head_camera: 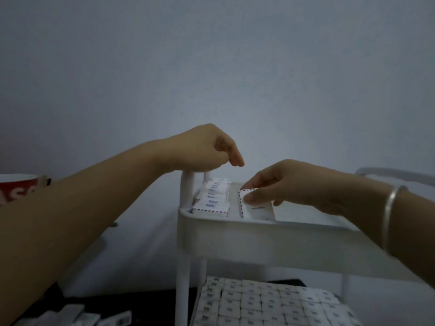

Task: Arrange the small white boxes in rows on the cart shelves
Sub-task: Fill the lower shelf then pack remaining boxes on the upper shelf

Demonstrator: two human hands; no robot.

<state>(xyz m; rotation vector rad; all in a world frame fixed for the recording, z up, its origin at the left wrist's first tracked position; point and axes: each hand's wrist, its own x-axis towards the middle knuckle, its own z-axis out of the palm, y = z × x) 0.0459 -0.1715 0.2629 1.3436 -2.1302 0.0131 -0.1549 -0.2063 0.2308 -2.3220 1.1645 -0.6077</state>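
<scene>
right hand (282, 184) pinches white box (257, 209), upright in top shelf (235, 236) beside box row (211, 201) | left hand (204, 149) loosely curled, holding nothing, over cart post (187, 191) | lower-shelf boxes (259, 302) in rows

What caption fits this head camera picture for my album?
Right hand holds a small white box in the top shelf beside a row of boxes.

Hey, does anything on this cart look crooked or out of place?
Only the box in the grip of the right hand: it leans tilted on the top shelf, beside the neat row. Loose boxes lie scattered off the cart, lower left.
</scene>
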